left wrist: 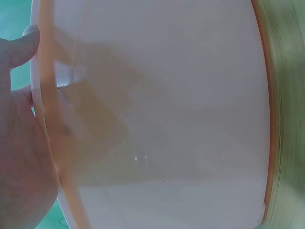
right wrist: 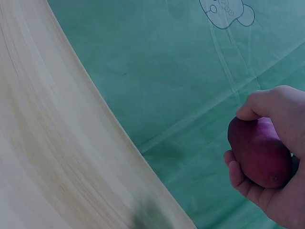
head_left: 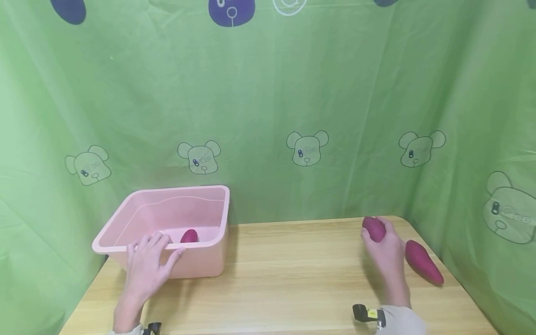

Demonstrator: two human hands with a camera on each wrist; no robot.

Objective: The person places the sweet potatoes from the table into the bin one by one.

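My right hand (head_left: 387, 251) grips a purple-red sweet potato (head_left: 374, 229) above the far right part of the table. In the right wrist view the thumb and fingers wrap round the sweet potato (right wrist: 262, 152), with one rounded end showing. A longer, tapered sweet potato (head_left: 424, 263) lies on the table just right of that hand. On the left, my left hand (head_left: 146, 265) holds the near rim of a pink plastic tub (head_left: 215, 258), its fingers over the edge and their tips partly hidden inside. Another sweet potato (head_left: 190, 236) sits in the tub, partly hidden by the near wall.
The wooden table (head_left: 289, 279) spreads between the tub and the right hand. A green curtain (head_left: 259, 102) printed with bear heads hangs behind the table and along both sides, close to its edges.
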